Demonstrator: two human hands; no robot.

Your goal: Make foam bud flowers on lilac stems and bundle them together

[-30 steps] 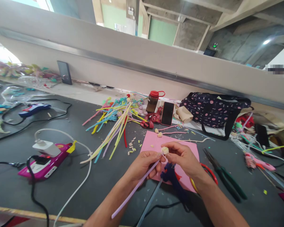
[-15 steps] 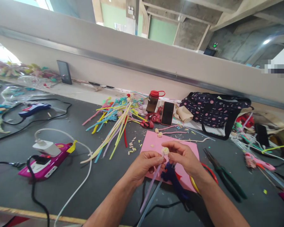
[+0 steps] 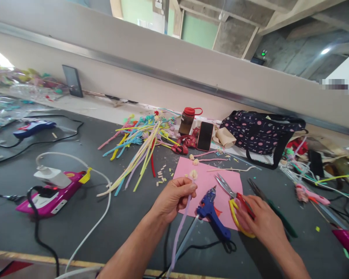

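The left hand [image 3: 178, 195], over the left side of the flat pink rectangular sheet [image 3: 206, 176], pinches a fuzzy lilac stem [image 3: 178, 237] just below a small cream fuzzy flower [image 3: 193, 174], while the stem hangs past the sheet's near edge. At the sheet's right side, the right hand [image 3: 257, 221] has its fingers bent over the handles of red-and-yellow-handled metal scissors [image 3: 226, 186], though how firmly they grip cannot be told. Between the hands, a blue plastic glue gun [image 3: 206, 209] lies across the sheet's near edge.
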